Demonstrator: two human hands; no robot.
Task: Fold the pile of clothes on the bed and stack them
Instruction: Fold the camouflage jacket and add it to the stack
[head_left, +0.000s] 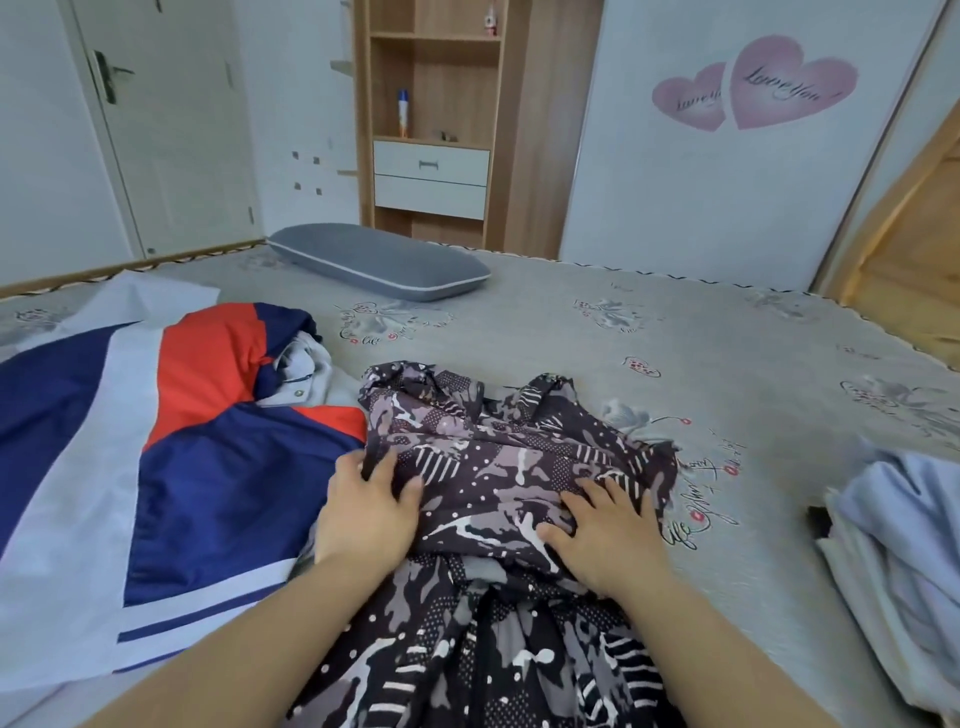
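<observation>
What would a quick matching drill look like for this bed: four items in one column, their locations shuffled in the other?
Items:
1. patterned dress
2. tricolour jacket
3. grey pillow
4. pale blue clothes

Locations:
A. far end of bed, by the shelf unit
B. right edge of view
C. under both hands
D. left of the dress

Pairs: 1-C, 2-D, 3-A, 4-B

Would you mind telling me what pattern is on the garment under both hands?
Dark patchwork print of grey shapes, white dots and stripes; head view.
</observation>
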